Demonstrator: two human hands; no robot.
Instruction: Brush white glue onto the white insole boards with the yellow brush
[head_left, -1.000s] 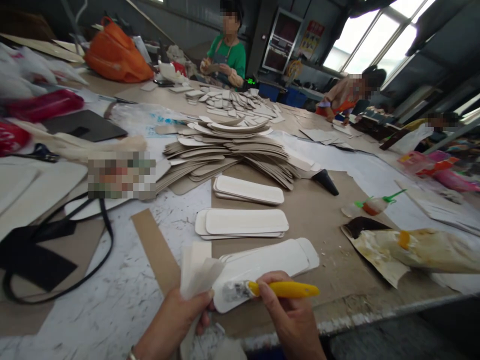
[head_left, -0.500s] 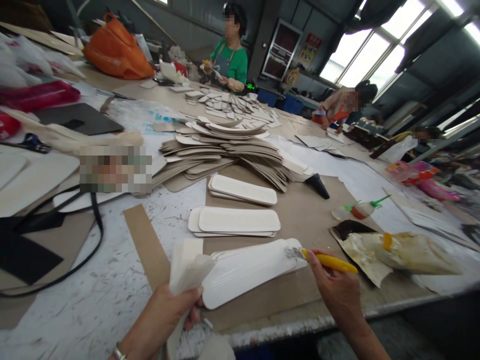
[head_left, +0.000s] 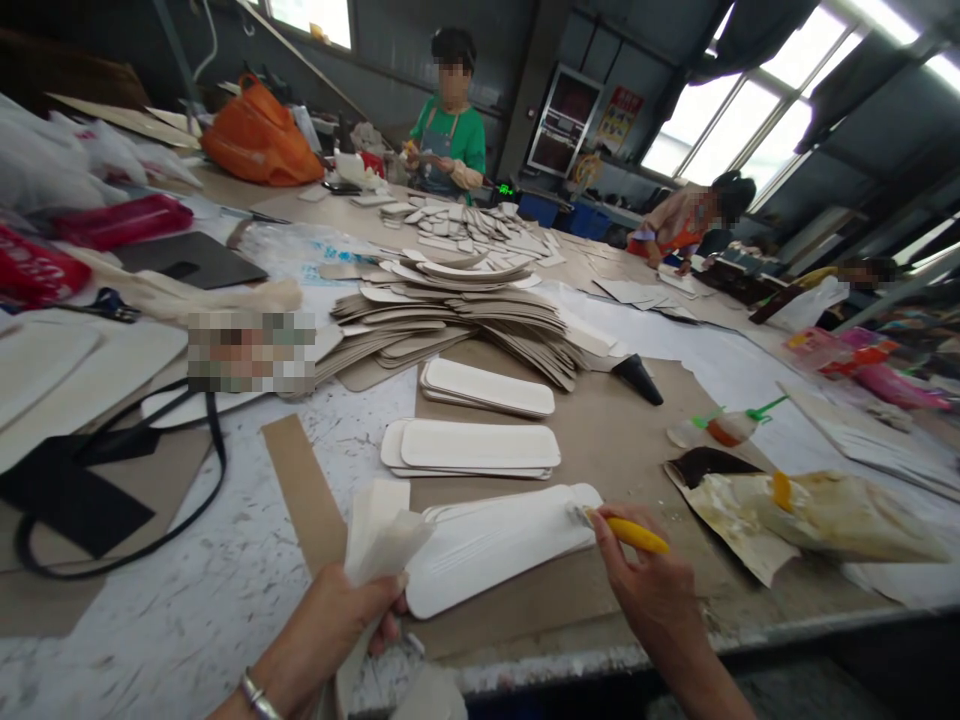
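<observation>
My right hand (head_left: 651, 580) is closed around a yellow-handled brush (head_left: 634, 534), whose tip meets the right end of a long white rounded panel (head_left: 495, 550). That panel lies on top of a fanned stack near the table's front edge. In my left hand (head_left: 356, 605) is a bunch of thin white strips (head_left: 382, 530), pinched at the panel's left end. Farther back lie a second small stack of white panels (head_left: 480, 443) and a third stack (head_left: 491, 386). The exact shape of the brush tip is hard to make out.
A big pile of curved panels (head_left: 465, 310) stands beyond the stacks. To the right are a glue-smeared bag (head_left: 847, 510), a small bottle with a green nozzle (head_left: 731, 425) and a black cone (head_left: 637, 378). A black strap (head_left: 217, 470) lies left. Co-workers stand farther back.
My right hand and the brush have shifted slightly left along the panel's right end. My left hand keeps its grip on the strips. The camera view has turned a little.
</observation>
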